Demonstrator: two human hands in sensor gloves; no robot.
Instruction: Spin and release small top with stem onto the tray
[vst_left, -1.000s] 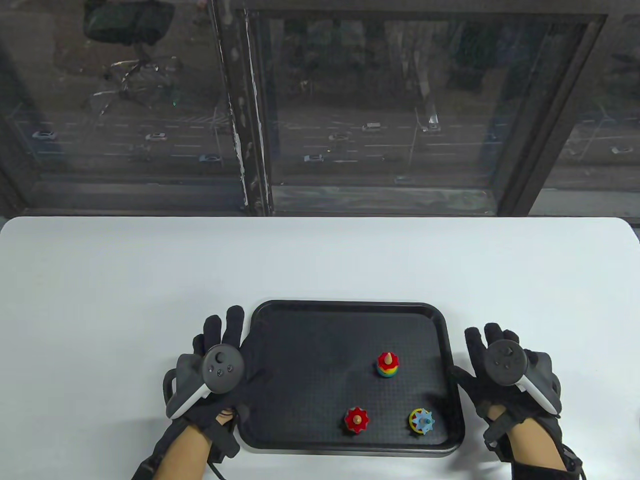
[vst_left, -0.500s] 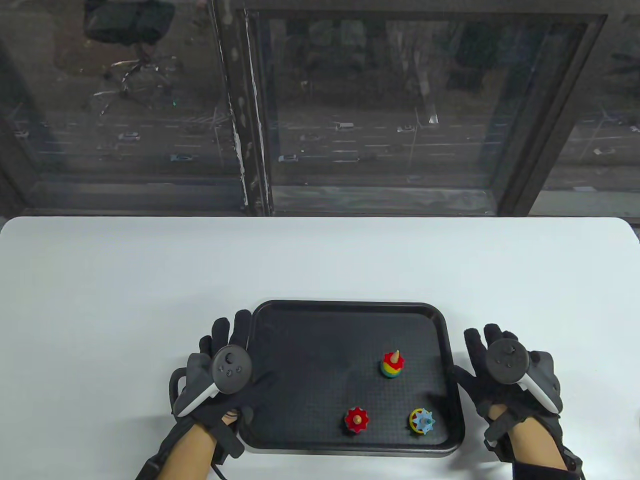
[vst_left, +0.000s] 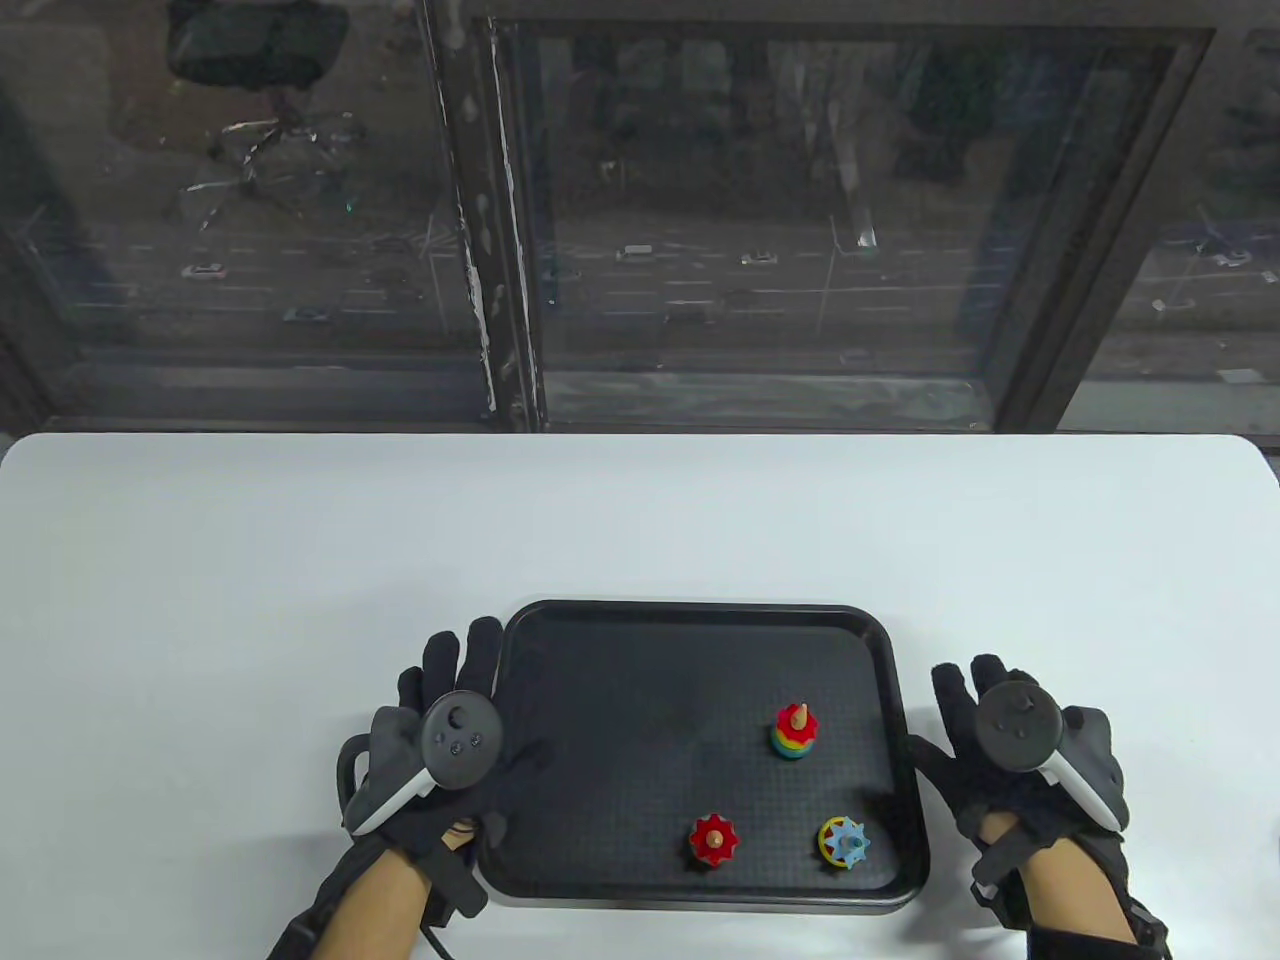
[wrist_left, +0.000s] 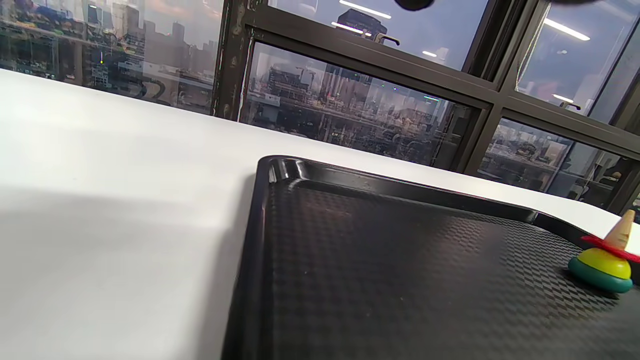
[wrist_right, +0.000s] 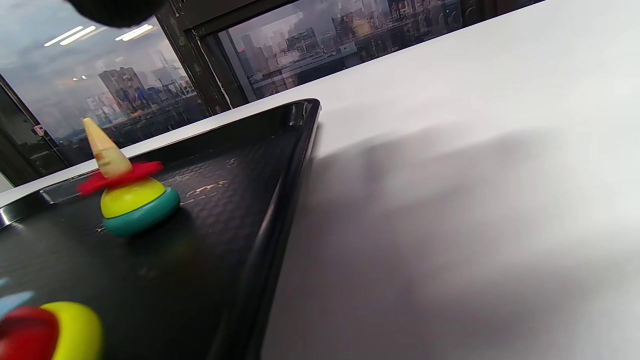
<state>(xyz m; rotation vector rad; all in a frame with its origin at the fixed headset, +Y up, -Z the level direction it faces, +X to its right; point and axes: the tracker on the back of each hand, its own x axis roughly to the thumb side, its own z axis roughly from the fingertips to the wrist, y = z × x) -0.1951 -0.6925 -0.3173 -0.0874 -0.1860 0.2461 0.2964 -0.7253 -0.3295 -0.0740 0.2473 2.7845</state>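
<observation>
Rainbow-striped top (vst_left: 797, 731) stands on black tray (vst_left: 600, 760), stem tilted.

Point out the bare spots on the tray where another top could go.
The black plastic tray is bare on its left half and along the far rim. Its right near corner is crowded: the rainbow-striped top with wooden stem, the red gear-shaped top and the yellow-and-blue gear top are there.

- we find no readable text, label, brand, number or sign in any view.
- trackers (vst_left: 455, 738) on the hands: button marks only, too small for us to read.
- tray (vst_left: 560, 640) and tops: no lettering that we can make out.
</observation>
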